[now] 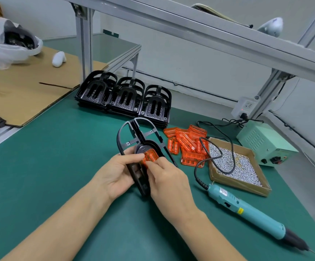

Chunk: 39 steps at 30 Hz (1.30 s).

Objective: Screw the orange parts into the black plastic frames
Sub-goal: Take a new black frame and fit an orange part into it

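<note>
Two bare forearms are reaching in from the bottom edge over the green desk (58, 147). Left hand (115, 174) is gripping a black frame (134, 140) from its left side, fingers curled round the lower rim and the thumb lying across the front, so the frame is standing tilted off the desk. Right hand (164, 176) is pinching an orange part (150, 156) with its fingertips and pressing it against the middle of that frame. Just right of the hands a teal electric screwdriver (247, 211) is lying on the desk, its cord looping over a cardboard tray of screws (235, 166). Beside the tray a pile of orange parts (186, 142) is sitting, and behind it three stacks of black frames (124, 97) are standing in a row. A pale green power box (266, 144) is sitting at the far right.
</note>
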{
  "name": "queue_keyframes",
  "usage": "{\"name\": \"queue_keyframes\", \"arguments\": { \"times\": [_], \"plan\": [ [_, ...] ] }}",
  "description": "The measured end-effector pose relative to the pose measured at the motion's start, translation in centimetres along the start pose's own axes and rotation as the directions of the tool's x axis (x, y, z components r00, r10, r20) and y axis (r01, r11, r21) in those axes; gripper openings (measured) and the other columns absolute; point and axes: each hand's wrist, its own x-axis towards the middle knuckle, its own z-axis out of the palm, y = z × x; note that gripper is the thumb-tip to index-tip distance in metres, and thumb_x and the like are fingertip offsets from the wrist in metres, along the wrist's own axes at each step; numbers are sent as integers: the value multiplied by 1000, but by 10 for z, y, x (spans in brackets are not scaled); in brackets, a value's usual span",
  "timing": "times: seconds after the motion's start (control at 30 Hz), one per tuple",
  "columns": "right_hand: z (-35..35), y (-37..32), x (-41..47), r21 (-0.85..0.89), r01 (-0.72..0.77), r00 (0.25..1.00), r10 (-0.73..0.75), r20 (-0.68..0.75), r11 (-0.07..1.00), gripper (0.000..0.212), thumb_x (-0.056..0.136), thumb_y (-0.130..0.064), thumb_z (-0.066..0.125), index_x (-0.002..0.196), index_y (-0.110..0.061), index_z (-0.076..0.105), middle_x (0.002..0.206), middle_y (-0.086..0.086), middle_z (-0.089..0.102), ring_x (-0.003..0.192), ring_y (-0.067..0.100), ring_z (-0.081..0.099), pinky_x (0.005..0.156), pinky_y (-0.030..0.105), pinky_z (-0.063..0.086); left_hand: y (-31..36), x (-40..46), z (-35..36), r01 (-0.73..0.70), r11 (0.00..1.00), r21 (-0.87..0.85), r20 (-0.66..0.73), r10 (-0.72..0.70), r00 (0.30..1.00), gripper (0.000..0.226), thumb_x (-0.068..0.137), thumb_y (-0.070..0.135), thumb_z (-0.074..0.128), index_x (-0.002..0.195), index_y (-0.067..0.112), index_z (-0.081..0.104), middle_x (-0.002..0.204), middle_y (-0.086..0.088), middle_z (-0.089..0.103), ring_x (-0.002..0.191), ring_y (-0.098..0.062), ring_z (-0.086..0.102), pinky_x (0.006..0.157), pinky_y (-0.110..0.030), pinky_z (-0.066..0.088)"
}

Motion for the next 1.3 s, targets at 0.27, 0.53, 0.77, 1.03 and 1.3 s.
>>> {"name": "queue_keyframes", "arguments": {
  "times": [0.27, 0.53, 0.77, 1.03, 1.3],
  "plan": [
    [-8, 21, 6, 400, -95, 978, 160, -132, 912, 16, 85, -10, 69, 99, -17, 73, 91, -4, 65, 80, 1, 56, 77, 20, 46, -1, 6, 7, -60, 992, 109, -355, 96, 930, 40, 71, -19, 60, 107, 0, 59, 85, -15, 66, 57, -21, 66, 44, -26, 52],
    [-10, 44, 17, 767, -559, 822, 331, 463, 316, 30, 94, -9, 60, 124, -17, 59, 103, 2, 68, 79, 8, 68, 59, 20, 53, -3, 5, 10, -33, 990, 136, -360, 80, 930, 31, 73, -17, 62, 97, 2, 60, 79, -13, 69, 62, -22, 68, 43, -26, 52],
    [-6, 60, 25, 732, -604, 797, 242, 554, 316, 27, 92, 1, 58, 113, -14, 66, 98, 10, 67, 83, 21, 65, 69, 33, 57, -1, -3, -4, -143, 813, 565, -335, 384, 860, 90, 60, 0, 84, 137, 10, 38, 127, -2, 53, 104, -20, 59, 92, -35, 45],
    [1, 70, 27, 485, -489, 837, 234, 495, 725, 33, 91, -16, 66, 124, -13, 64, 116, 6, 69, 106, 21, 63, 100, 37, 46, 2, -12, -26, 29, 11, 1000, -30, 617, 787, 70, 73, 29, 76, 135, 23, 43, 144, 4, 35, 131, -19, 26, 102, -41, 26],
    [2, 65, 10, 345, -255, 962, 200, 188, 903, 41, 87, -37, 69, 124, -21, 63, 118, -4, 53, 113, 11, 48, 101, 26, 35, 4, -13, -25, -156, -422, 893, 341, 409, 847, 23, 90, 39, 55, 111, 31, 61, 134, 18, 45, 127, -8, 31, 98, -28, 20]
  ]
}}
